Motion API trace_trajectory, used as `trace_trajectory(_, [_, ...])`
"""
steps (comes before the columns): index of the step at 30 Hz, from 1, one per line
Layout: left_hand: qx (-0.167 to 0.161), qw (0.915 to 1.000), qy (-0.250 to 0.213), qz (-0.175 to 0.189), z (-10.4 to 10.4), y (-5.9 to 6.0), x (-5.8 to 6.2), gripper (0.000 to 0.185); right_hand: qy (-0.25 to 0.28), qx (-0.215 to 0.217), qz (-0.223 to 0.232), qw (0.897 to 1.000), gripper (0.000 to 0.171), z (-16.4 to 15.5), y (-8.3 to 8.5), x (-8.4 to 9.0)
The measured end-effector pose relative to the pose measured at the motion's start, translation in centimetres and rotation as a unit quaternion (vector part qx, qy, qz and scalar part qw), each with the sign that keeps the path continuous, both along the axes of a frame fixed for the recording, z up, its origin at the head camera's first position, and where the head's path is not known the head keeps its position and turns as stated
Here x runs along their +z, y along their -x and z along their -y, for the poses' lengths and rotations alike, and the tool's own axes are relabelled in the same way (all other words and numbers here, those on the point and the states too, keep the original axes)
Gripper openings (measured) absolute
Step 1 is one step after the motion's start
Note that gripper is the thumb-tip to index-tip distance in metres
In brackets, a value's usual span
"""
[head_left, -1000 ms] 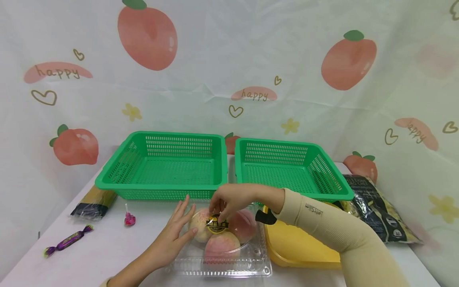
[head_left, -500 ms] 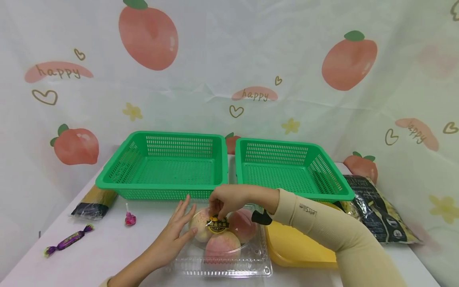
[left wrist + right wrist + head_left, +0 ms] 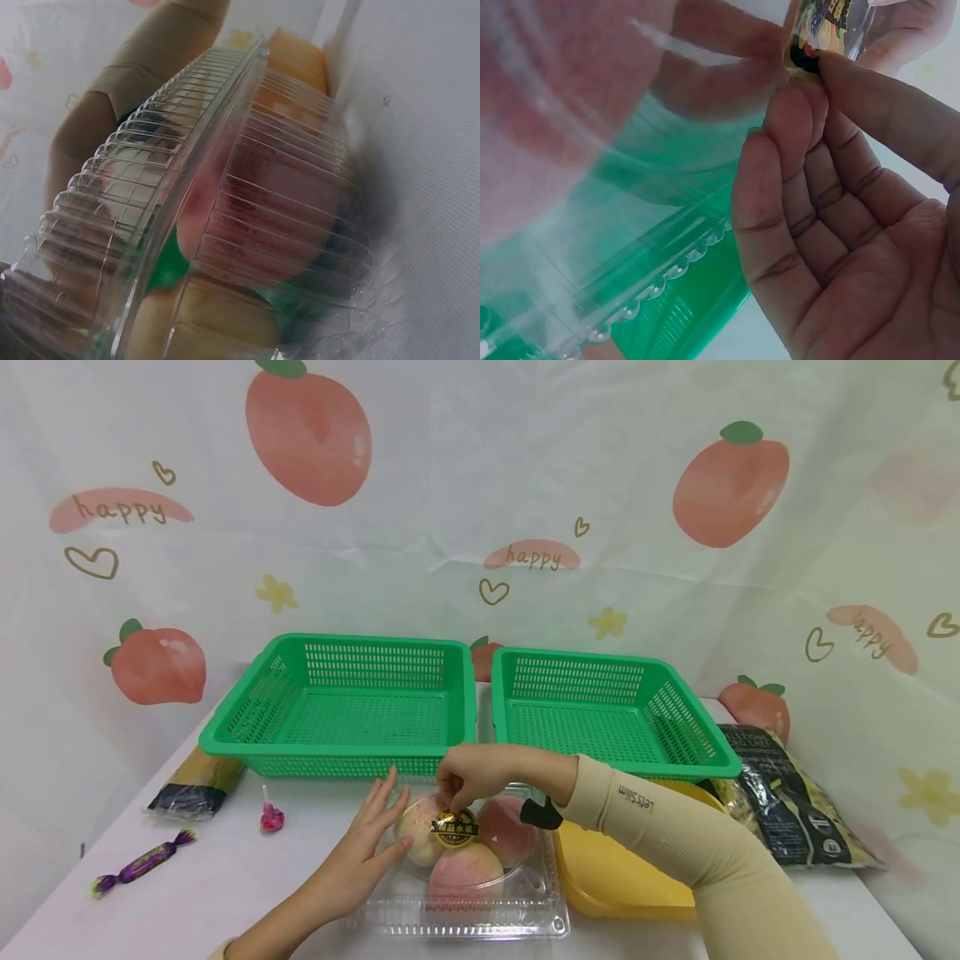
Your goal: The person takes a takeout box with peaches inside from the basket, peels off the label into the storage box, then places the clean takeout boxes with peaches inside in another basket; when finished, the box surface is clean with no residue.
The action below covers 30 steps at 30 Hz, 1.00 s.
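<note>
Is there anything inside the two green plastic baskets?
No, both green plastic baskets, the left one and the right one, show only bare mesh floors in the head view.

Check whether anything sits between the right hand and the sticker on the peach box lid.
Nothing visible does. The right hand already pinches the edge of the black and gold sticker between thumb and fingertips atop the clear peach box. The left hand rests flat against the box's left side, clear of the sticker.

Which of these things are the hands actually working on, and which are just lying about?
In hand: clear peach box; its label sticker, pinched by the right hand; left hand steadying the box.

Lying about: two green baskets; yellow tray; purple candy; lollipop; noodle packet; snack bag.
</note>
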<state>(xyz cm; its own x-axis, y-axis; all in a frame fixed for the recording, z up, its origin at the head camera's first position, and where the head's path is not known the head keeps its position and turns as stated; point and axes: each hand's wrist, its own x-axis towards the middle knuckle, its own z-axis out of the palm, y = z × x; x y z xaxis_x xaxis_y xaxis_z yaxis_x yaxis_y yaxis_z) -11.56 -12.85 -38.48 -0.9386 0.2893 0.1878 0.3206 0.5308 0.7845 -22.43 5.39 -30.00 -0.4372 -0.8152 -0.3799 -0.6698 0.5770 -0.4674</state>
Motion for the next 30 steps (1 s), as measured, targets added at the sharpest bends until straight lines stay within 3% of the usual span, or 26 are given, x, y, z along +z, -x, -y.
trace_trajectory(13, [-0.001,1.0,0.003,0.006,0.0,0.02,0.08,0.059,-0.004,0.01,-0.017,1.0,0.007,-0.45,0.0,0.11])
trace_trajectory(30, [-0.001,1.0,0.002,0.007,0.02,-0.03,0.11,0.06,0.005,-0.017,0.024,1.0,0.004,-0.88,-0.46,0.17])
